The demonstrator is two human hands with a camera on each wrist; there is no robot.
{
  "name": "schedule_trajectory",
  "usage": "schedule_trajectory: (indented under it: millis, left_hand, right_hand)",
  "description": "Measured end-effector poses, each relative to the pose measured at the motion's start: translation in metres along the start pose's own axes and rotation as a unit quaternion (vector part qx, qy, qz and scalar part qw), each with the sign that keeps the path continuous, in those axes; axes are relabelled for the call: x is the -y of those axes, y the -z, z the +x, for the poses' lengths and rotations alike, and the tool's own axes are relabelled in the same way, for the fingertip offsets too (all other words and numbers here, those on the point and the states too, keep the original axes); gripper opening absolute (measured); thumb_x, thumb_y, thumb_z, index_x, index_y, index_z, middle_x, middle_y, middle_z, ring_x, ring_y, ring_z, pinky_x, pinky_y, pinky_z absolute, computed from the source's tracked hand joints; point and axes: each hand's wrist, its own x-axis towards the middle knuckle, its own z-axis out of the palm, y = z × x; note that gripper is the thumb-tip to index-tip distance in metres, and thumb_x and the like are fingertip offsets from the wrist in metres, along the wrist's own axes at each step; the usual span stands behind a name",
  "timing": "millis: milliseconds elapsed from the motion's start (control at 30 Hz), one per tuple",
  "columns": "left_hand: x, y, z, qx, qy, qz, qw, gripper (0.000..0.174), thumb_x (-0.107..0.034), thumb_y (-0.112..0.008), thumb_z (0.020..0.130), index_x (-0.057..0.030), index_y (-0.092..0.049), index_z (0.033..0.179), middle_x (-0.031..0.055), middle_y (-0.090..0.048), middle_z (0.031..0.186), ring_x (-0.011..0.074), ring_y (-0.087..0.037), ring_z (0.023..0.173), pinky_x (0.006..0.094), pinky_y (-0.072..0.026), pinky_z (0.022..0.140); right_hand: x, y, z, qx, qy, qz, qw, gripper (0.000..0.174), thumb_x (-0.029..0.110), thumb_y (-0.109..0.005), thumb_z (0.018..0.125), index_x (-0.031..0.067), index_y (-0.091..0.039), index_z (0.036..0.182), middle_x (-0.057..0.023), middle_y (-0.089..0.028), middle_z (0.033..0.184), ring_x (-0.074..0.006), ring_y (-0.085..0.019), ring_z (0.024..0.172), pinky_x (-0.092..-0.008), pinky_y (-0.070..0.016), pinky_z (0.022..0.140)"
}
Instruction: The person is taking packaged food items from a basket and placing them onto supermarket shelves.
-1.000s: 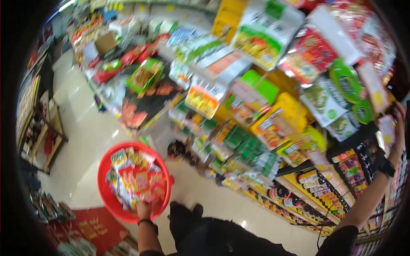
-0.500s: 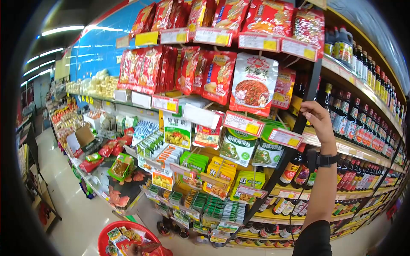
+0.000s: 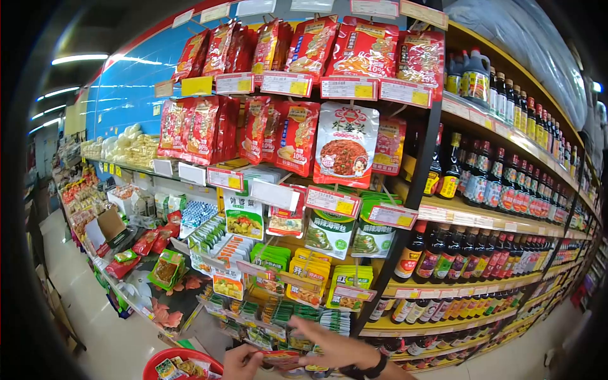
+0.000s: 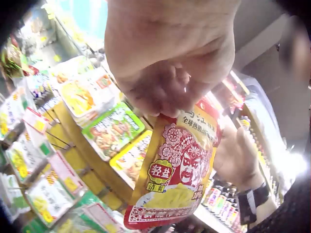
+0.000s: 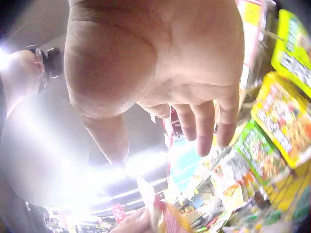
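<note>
My left hand (image 3: 242, 362) pinches the top edge of a red and gold food pouch (image 4: 177, 170), printed with a red-and-white opera mask. The pouch hangs below the fingers in the left wrist view and lies edge-on at the bottom of the head view (image 3: 278, 360). Just to its right is my right hand (image 3: 335, 345), fingers straight and spread, holding nothing. The right wrist view shows its bare palm, with the pouch beyond the fingertips. Below and left of the hands stands a red plastic basket (image 3: 152, 364) with several packets (image 3: 180, 366) inside.
A rack of hanging pouches (image 3: 345, 149) with price tags fills the middle. Sauce bottles (image 3: 494, 174) line the shelves at right, past a black post (image 3: 423, 168). A low display table (image 3: 142, 288) holds packets and an opened cardboard box (image 3: 111, 228) at left.
My left hand has come up from the basket holding the pouch. My right hand has dropped from beside the rack post to near the pouch. The head view has tilted up.
</note>
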Motion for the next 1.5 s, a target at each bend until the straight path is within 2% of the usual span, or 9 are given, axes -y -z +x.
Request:
schedule_trajectory:
  millis: [33,133,367,467,500,600,667,767,1500]
  left_hand:
    - [0.001,-0.008,0.007,0.001,-0.012,-0.014,1.000,0.020,-0.020,-0.064,0.095,-0.0020,-0.064,0.086,0.0000,-0.059,0.067,0.0063,-0.052,0.060,0.0233,-0.0425,0.055]
    - [-0.010,-0.020,0.016,0.022,-0.006,-0.025,0.999,0.017,-0.016,-0.063,0.095,-0.0022,-0.063,0.085,-0.0016,-0.058,0.064,0.0051,-0.052,0.058,0.0220,-0.0422,0.052]
    - [-0.008,-0.031,0.016,0.093,0.012,-0.039,0.995,0.013,-0.013,-0.060,0.097,-0.0011,-0.065,0.097,-0.0014,-0.059,0.066,0.0051,-0.053,0.057,0.0213,-0.0414,0.050]
    - [0.011,-0.030,0.014,0.067,0.073,-0.131,0.986,0.017,-0.012,-0.057,0.098,-0.0008,-0.061,0.111,-0.0009,-0.061,0.070,0.0060,-0.052,0.055,0.0215,-0.0417,0.050]
    - [0.004,-0.023,0.015,0.092,0.092,-0.144,0.981,0.022,-0.010,-0.054,0.099,-0.0006,-0.057,0.119,0.0006,-0.062,0.076,0.0068,-0.053,0.059,0.0225,-0.0439,0.053]
    - [0.011,-0.015,0.012,0.056,0.044,-0.132,0.989,0.019,-0.008,-0.053,0.099,-0.0005,-0.058,0.116,0.0021,-0.060,0.078,0.0078,-0.054,0.065,0.0233,-0.0459,0.058]
    - [0.033,-0.006,0.005,0.055,0.057,-0.153,0.985,0.016,-0.006,-0.053,0.099,-0.0002,-0.057,0.113,0.0034,-0.059,0.080,0.0097,-0.055,0.070,0.0245,-0.0471,0.064]
    - [0.056,0.000,-0.005,0.050,0.026,-0.159,0.986,0.014,-0.003,-0.053,0.098,0.0002,-0.057,0.111,0.0032,-0.059,0.080,0.0106,-0.054,0.071,0.0251,-0.0469,0.066]
    - [0.072,0.030,-0.027,0.020,0.084,-0.020,0.996,0.014,-0.010,-0.055,0.099,-0.0018,-0.058,0.109,0.0035,-0.060,0.079,0.0104,-0.058,0.073,0.0248,-0.0487,0.067]
  right_hand:
    - [-0.002,-0.011,-0.006,0.026,-0.043,0.076,0.996,0.087,0.033,-0.064,0.094,0.0032,-0.009,0.155,-0.0217,-0.033,0.152,-0.0345,-0.032,0.141,-0.0391,-0.0251,0.116]
    - [0.045,-0.013,-0.018,-0.062,-0.084,0.065,0.992,0.063,0.015,-0.065,0.094,0.0061,-0.035,0.149,-0.0146,-0.060,0.127,-0.0189,-0.061,0.106,-0.0310,-0.0488,0.088]
    - [0.011,-0.031,-0.057,-0.105,-0.182,0.066,0.975,0.068,0.028,-0.066,0.093,0.0051,-0.035,0.149,-0.0194,-0.059,0.128,-0.0259,-0.061,0.112,-0.0354,-0.0471,0.095]
    - [0.017,0.007,-0.061,-0.117,-0.098,-0.057,0.987,0.053,0.019,-0.066,0.092,0.0111,-0.049,0.142,-0.0168,-0.063,0.118,-0.0297,-0.064,0.099,-0.0358,-0.0515,0.087]
    - [0.026,0.024,-0.057,-0.184,-0.030,-0.107,0.977,0.038,0.013,-0.067,0.090,0.0143,-0.064,0.127,-0.0136,-0.066,0.096,-0.0264,-0.065,0.075,-0.0354,-0.0538,0.068]
    - [0.059,0.094,-0.061,-0.333,-0.034,-0.276,0.901,0.026,0.002,-0.064,0.083,0.0035,-0.069,0.108,-0.0068,-0.068,0.082,-0.0168,-0.065,0.070,-0.0308,-0.0507,0.056]
    - [0.096,0.131,-0.044,-0.491,-0.047,-0.135,0.859,0.048,-0.003,-0.065,0.079,-0.0027,-0.059,0.127,-0.0101,-0.067,0.107,-0.0135,-0.063,0.081,-0.0290,-0.0532,0.069]
    - [0.124,0.202,-0.018,-0.496,0.008,-0.238,0.835,0.058,-0.001,-0.060,0.087,-0.0023,-0.044,0.143,-0.0142,-0.055,0.135,-0.0160,-0.054,0.118,-0.0278,-0.0436,0.098]
    - [0.114,0.333,0.088,-0.507,0.114,-0.171,0.837,0.054,0.005,-0.061,0.092,-0.0068,-0.043,0.141,-0.0155,-0.054,0.137,-0.0160,-0.054,0.118,-0.0284,-0.0430,0.099]
